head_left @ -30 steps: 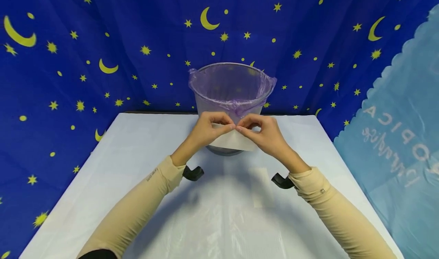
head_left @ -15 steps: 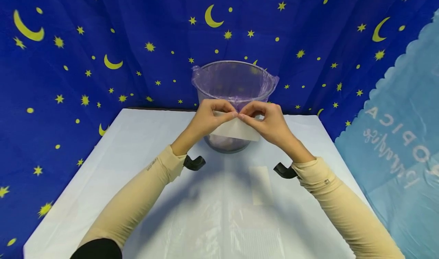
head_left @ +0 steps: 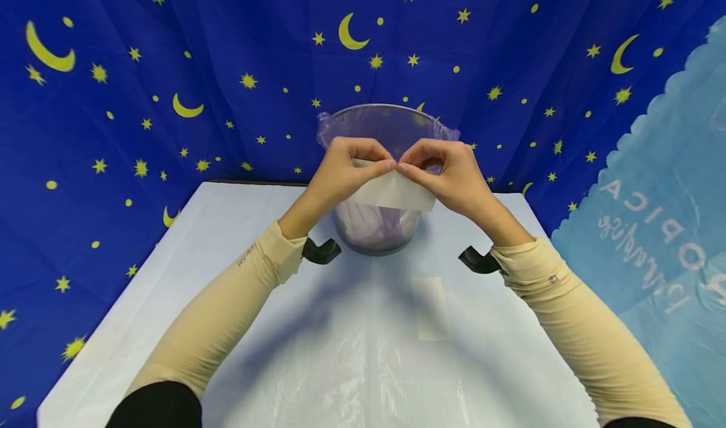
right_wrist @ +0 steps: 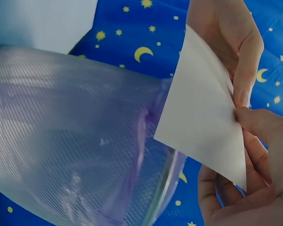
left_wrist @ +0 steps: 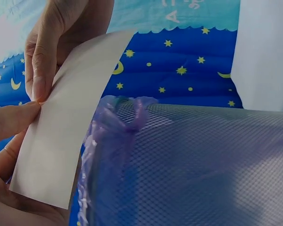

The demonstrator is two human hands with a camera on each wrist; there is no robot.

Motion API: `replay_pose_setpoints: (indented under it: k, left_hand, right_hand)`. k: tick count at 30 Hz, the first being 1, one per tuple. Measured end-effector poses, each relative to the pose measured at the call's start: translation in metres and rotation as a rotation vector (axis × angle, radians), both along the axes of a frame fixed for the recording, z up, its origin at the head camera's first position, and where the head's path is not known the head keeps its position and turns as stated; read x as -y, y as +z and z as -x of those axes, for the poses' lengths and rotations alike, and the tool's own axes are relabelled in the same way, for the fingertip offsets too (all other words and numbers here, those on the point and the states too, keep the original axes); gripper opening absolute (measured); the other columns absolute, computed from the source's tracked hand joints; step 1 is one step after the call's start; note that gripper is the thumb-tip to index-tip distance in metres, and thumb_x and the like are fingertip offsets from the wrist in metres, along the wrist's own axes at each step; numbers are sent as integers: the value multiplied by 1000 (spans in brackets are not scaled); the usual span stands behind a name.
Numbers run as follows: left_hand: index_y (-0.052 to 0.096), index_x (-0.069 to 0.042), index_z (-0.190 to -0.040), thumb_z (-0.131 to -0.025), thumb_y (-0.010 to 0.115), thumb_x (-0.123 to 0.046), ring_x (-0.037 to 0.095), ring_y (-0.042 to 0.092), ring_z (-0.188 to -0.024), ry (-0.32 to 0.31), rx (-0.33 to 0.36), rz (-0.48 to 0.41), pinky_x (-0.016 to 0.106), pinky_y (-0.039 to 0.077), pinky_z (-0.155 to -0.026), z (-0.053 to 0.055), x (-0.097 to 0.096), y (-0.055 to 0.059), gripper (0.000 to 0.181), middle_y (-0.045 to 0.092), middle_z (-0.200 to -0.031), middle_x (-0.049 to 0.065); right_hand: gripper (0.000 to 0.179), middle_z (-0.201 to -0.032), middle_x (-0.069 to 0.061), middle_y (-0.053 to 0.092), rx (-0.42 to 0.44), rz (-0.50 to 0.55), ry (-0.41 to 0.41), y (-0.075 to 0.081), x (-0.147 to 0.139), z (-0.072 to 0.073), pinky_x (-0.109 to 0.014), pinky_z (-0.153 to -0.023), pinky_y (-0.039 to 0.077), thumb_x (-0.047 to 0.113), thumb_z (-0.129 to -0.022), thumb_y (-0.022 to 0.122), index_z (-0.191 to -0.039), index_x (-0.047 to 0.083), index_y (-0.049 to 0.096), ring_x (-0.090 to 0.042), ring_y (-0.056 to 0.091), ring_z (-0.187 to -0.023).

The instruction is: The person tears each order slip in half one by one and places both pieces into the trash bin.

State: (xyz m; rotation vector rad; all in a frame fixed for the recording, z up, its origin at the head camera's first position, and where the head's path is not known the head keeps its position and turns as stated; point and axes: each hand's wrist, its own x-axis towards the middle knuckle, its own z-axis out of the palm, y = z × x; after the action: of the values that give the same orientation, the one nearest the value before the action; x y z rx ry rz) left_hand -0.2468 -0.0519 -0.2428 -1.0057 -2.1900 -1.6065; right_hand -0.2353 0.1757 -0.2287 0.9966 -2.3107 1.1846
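Note:
Between my two hands hangs a strip of off-white paper [head_left: 391,191], its upper edge pinched at the middle. My left hand [head_left: 354,166] holds it between thumb and fingertips. From the other side my right hand [head_left: 445,169] pinches it too, and the two thumbs meet. In the left wrist view the paper [left_wrist: 71,117] is whole and slightly bent. Just behind it stands a mesh waste bin [head_left: 374,229] with a purple bag [left_wrist: 115,117] folded over its rim; the hands cover part of the rim.
A second pale paper strip [head_left: 432,308] lies on the white-covered table [head_left: 272,352]. A blue curtain [head_left: 255,37] with moons and stars hangs behind the bin, and a light-blue cloth [head_left: 669,226] hangs at the right.
Both hands have risen with the paper, from below the bin's rim to in front of it. More of the bin's lower part shows. The grip looks the same.

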Motion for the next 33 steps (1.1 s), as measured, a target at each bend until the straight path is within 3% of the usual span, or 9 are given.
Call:
replay_pose_setpoints:
  k: [14,21,29,33]
  left_hand:
    - [81,-2,-94,-97,77,-14,16,70,-99,61,-44,-34,34,55,-88,28,-2,44,13,79,-97,9]
    - [80,-3,-93,-96,78,-13,17,71,-99,48,-76,-66,33,54,-90,34,-3,66,11,79,-92,6]
    - [80,-1,-93,-97,77,-11,18,71,-87,56,-27,-64,30,52,-75,53,-5,74,11,78,-93,8]
    - [80,-1,-94,-97,77,-11,18,70,-88,78,19,-90,29,52,-75,64,-4,76,10,78,-92,5]
  right_hand:
    - [18,-91,-4,79,-37,-53,-62,50,2,29,-21,-75,56,26,-98,78,-99,8,80,-9,70,-82]
    - [17,-92,-6,79,-54,5,-47,68,2,40,-21,-70,55,23,-97,79,-100,7,81,-11,70,-79]
    - [19,-95,-5,78,-39,-17,-114,72,4,57,-19,-77,56,26,-98,78,-102,8,81,-7,69,-86]
    - [22,-95,-4,78,-36,-33,-139,77,8,67,-21,-78,55,31,-99,77,-102,9,81,-7,70,-88]
